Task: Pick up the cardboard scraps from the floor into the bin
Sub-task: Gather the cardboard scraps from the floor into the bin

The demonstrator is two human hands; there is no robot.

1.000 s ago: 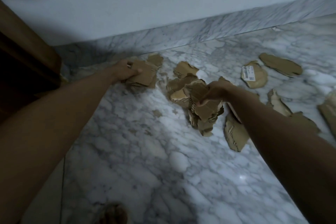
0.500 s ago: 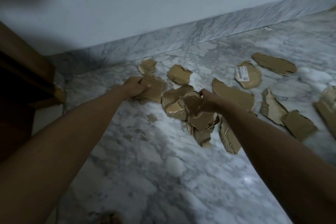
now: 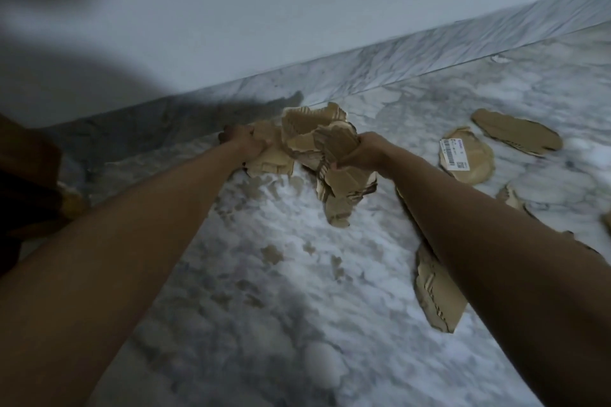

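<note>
Still early imo: marble floor (image 3: 297, 291) right of the fingers has loose scraps (image 3: 517, 132) lying around, no bin in sight, right hand (image 3: 362, 152) clutches a wad (image 3: 330, 155), left hand (image 3: 243, 142) grips another piece (image 3: 272, 160).

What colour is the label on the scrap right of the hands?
White with black print, on the labelled scrap; head view.

Bare marble floor (image 3: 264, 324) lies open between the arms. Loose cardboard scraps (image 3: 515, 132) litter the right side. A wall (image 3: 297, 10) closes the far edge.
</note>
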